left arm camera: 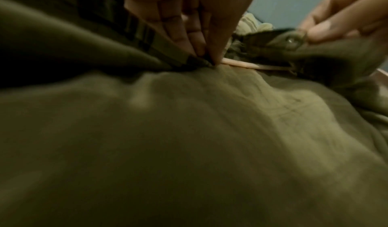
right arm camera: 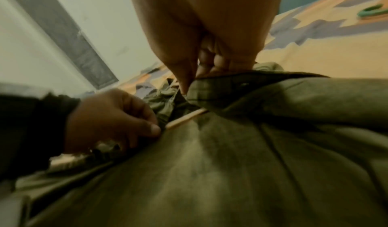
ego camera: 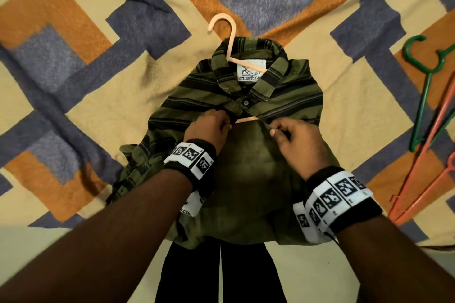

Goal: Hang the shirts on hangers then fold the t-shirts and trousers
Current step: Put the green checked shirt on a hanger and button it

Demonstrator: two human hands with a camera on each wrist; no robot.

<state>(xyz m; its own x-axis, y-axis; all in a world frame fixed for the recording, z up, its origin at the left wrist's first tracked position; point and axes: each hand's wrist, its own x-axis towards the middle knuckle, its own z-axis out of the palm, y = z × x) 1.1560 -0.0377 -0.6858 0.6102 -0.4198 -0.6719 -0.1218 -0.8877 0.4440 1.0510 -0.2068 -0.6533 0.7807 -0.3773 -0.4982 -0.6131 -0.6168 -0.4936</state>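
An olive green shirt (ego camera: pixel 246 179) with dark stripes lies collar-away on the patterned bedspread (ego camera: pixel 73 81). A pale pink hanger (ego camera: pixel 222 29) sits inside it; the hook sticks out past the collar and a short piece of its bar (ego camera: pixel 247 119) shows in the open front. My left hand (ego camera: pixel 214 128) pinches the left front edge of the shirt (left arm camera: pixel 195 61) beside the bar (left arm camera: pixel 252 65). My right hand (ego camera: pixel 290 135) pinches the right front edge (right arm camera: pixel 201 84), where a button (left arm camera: pixel 291 39) sits by its thumb. The top collar button (ego camera: pixel 245 102) is fastened.
A green hanger (ego camera: pixel 423 81) and an orange-red hanger (ego camera: pixel 426 179) lie on the bedspread at the right. Dark trousers (ego camera: pixel 221 273) hang over the near bed edge under the shirt hem. A wall and a grey door frame (right arm camera: pixel 69 36) stand to the left.
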